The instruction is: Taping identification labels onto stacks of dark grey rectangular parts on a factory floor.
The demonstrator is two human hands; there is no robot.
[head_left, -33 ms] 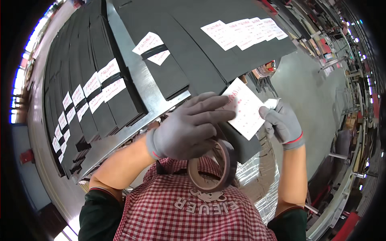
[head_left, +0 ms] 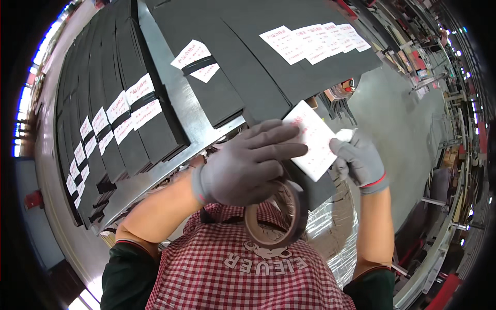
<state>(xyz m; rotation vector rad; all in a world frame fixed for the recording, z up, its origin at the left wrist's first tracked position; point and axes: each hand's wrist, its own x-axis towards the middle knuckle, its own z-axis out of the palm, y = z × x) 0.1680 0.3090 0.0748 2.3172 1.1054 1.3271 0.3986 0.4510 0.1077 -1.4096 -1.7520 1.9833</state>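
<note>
Across the far side runs the long metal table (head_left: 170, 98), loaded with flat black bundles. The far-left rows of black bundles (head_left: 111, 129) each already carry a white paper slip and a dark band, and one banded bundle (head_left: 206, 85) lies in the middle. To the far right, a fan of black sheets (head_left: 289, 67) shows a line of white slips (head_left: 315, 41), so by the look of it most of the labelling is done.

Nearer in, the work in hand: a black bundle (head_left: 316, 188) held up close to the chest, over the red checked apron (head_left: 248, 274). On it sits a white label (head_left: 312, 144), tilted, not yet banded as far as I can see.

The left hand (head_left: 245, 165), in a grey glove, lies flat across the bundle, fingers stretched out and pressing the label's left edge. A roll of brown tape (head_left: 274, 219) hangs around that wrist, just below the palm. The right hand (head_left: 359, 160), also gloved, has its fingers curled in on the label's right edge, pinching it along with a small white scrap (head_left: 345, 134).

My read: the slip is being seated, and fixing it down is what's left.
</note>
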